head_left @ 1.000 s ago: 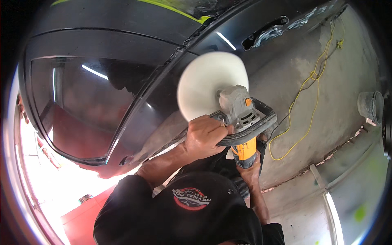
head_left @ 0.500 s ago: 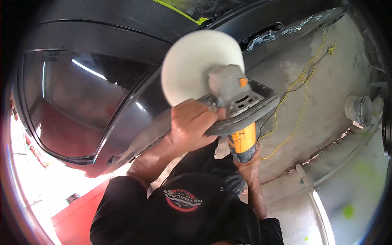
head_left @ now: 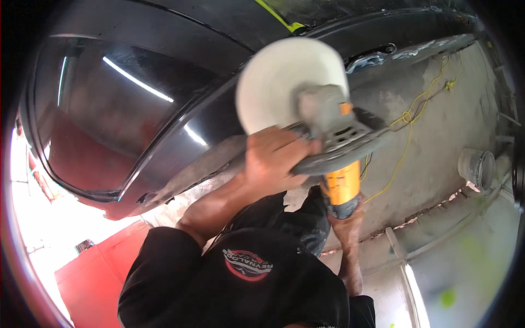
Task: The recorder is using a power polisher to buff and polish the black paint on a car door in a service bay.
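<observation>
A yellow and grey power polisher [head_left: 343, 183] with a round white pad [head_left: 279, 82] is between my two hands. Its pad faces the glossy black car body [head_left: 180, 128]; whether the two touch, I cannot tell. Fingers of my left hand [head_left: 273, 158] wrap around the dark curved handle [head_left: 355, 145] near the polisher's head. My right hand [head_left: 348, 221] closes around the rear end of the yellow housing, partly hidden by it. Motion smears the pad and the head slightly.
A yellow cord [head_left: 405, 169] runs along the grey concrete floor [head_left: 432, 142] on the right. Farther right stands a dirty bucket [head_left: 477, 168]. Bright green tape [head_left: 279, 17] edges the car's upper part. A red surface [head_left: 104, 279] lies at the lower left.
In the picture, the polisher and both hands have shifted right, with the pad also a little higher on the car. Both grips are unchanged. The view has shifted slightly too.
</observation>
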A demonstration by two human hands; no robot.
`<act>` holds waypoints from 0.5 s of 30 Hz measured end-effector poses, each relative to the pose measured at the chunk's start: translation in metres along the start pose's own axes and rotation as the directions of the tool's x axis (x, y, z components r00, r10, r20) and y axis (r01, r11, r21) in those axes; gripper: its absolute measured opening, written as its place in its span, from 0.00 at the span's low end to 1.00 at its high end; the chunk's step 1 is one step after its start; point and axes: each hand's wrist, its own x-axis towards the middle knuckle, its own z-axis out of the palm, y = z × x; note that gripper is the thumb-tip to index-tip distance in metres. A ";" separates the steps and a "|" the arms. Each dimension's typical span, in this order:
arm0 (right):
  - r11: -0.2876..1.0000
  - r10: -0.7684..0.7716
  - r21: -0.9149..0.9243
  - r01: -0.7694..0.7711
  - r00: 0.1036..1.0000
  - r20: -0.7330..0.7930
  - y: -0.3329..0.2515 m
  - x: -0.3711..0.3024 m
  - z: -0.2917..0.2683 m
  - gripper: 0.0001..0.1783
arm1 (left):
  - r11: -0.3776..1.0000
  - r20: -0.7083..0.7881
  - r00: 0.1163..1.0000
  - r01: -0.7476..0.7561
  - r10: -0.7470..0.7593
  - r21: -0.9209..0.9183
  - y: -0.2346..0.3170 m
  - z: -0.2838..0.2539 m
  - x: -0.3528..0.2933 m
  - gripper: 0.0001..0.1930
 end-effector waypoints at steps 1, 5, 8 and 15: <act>0.999 0.030 0.022 -0.031 0.999 0.042 0.003 -0.005 0.008 0.52 | 0.999 0.030 0.999 0.023 -0.024 0.044 0.003 -0.013 -0.011 0.13; 0.991 -0.131 0.047 0.128 0.989 0.064 0.033 -0.015 0.046 0.55 | 0.995 0.027 0.999 0.038 -0.041 0.095 0.012 -0.034 -0.055 0.16; 0.997 -0.060 0.048 0.054 0.986 0.152 0.055 -0.022 0.066 0.55 | 0.992 0.102 0.993 0.048 -0.060 0.114 0.013 -0.034 -0.082 0.17; 0.992 -0.059 0.116 0.043 0.988 0.141 0.102 -0.033 0.091 0.55 | 0.997 0.271 0.960 0.057 -0.069 0.052 0.019 -0.003 -0.100 0.19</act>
